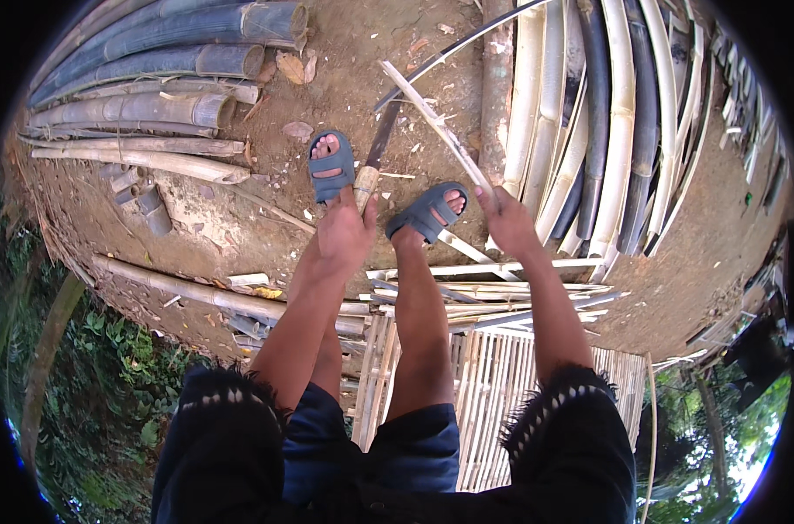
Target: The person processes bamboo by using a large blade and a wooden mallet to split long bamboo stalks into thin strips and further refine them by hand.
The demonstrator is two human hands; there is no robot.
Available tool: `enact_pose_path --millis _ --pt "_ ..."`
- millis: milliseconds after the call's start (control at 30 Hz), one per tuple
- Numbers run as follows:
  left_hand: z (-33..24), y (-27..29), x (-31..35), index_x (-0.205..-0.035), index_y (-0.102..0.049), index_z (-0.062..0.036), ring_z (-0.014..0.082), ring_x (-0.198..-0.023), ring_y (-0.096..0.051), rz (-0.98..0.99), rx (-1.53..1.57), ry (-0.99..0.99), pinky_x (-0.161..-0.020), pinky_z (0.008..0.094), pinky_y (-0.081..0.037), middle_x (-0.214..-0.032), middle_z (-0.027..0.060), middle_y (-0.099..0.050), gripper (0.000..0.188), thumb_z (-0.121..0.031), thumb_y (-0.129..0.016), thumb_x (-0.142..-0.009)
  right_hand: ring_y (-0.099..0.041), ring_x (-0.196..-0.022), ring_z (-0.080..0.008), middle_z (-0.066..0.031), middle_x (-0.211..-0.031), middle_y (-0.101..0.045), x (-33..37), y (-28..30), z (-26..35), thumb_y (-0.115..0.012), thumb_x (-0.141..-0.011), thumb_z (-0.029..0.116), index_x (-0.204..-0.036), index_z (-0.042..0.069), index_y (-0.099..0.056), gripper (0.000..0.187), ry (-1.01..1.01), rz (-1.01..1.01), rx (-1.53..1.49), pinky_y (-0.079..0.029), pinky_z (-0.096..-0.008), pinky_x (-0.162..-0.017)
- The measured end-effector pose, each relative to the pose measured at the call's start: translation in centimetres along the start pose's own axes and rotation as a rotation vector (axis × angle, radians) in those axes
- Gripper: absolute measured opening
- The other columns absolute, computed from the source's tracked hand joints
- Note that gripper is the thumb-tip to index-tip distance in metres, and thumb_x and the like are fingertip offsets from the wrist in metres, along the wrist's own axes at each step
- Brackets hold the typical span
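Observation:
My left hand [345,234] is closed round the pale wooden handle of a machete [381,144]. Its dark blade points away from me over the dirt, just right of my left sandal [330,166]. In my right hand [509,223] is the near end of a pale split bamboo strip [439,125], its fingers wrapped round it. The strip slants up and left, with frayed slivers along its edge. Near its far end it crosses a long dark bamboo strip [454,51]; whether the two touch I cannot tell. The machete's tip is close to that dark strip.
Split bamboo lengths [620,113] fan out at the right beside a round pole [497,87]. Whole bamboo poles [165,61] are stacked at the far left. Behind my feet sit a pile of thin strips [493,293] and a slatted bamboo panel [493,375]. Leafy plants [109,384] border the lower left.

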State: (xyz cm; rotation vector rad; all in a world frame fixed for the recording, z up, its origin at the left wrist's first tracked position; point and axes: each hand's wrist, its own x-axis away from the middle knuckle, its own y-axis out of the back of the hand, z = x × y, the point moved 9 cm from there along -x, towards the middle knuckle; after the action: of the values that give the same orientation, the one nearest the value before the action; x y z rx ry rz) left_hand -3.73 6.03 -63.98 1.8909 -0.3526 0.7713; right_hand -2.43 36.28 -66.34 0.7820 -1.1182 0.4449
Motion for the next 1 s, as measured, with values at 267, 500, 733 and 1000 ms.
enact_pose_path --millis 267,500,733,1000 --pt "0.7 -1.8 -2.8 -0.114 -0.06 0.0067 0.0515 -0.09 -0.066 0.065 0.102 0.245 -0.08 0.0552 -0.053 -0.092 0.0329 -0.068 0.052 -0.042 -0.058 -0.095 -0.066 -0.079 -0.0512 -0.0305 -0.078 -0.067 5.9 -2.8 0.2 -0.048 -0.101 0.053 -0.106 0.002 -0.052 0.051 -0.032 -0.224 0.114 -0.052 -0.0568 -0.072" --pt "0.3 -1.1 -1.0 -0.109 -0.061 0.0061 0.0497 -0.092 -0.067 0.068 0.23 0.272 -0.081 0.0541 -0.052 -0.091 0.0328 -0.069 0.049 -0.04 -0.056 -0.095 -0.063 -0.076 -0.0537 -0.0323 -0.076 -0.064 17.3 -6.8 -11.0 -0.046 -0.102 0.051 -0.097 0.002 -0.051 0.049 -0.358 -0.338 -0.073 -0.048 -0.0601 -0.067" --pt "-0.5 1.1 1.8 -0.111 -0.062 0.0042 0.0392 -0.07 -0.071 0.183 0.241 0.284 -0.067 0.0471 -0.055 -0.081 0.0266 -0.069 0.047 -0.04 -0.058 -0.094 -0.06 -0.069 -0.0406 -0.0229 -0.073 -0.06 39.8 -14.0 -23.0 -0.042 -0.105 0.053 -0.087 -0.002 -0.05 0.058 -0.85 -0.658 -0.479 -0.043 -0.0507 -0.062" --pt "-5.7 2.8 3.6 -0.107 -0.064 0.006 0.0261 -0.054 -0.069 0.302 -0.005 0.106 -0.054 0.0398 -0.053 -0.071 0.0194 -0.069 0.048 -0.04 -0.06 -0.094 -0.058 -0.085 -0.0548 -0.0322 -0.086 -0.062 60.3 -28.1 -17.0 -0.039 -0.102 0.059 -0.1 -0.001 -0.056 0.062 -1.134 -0.228 -0.617 -0.041 -0.0613 -0.075"
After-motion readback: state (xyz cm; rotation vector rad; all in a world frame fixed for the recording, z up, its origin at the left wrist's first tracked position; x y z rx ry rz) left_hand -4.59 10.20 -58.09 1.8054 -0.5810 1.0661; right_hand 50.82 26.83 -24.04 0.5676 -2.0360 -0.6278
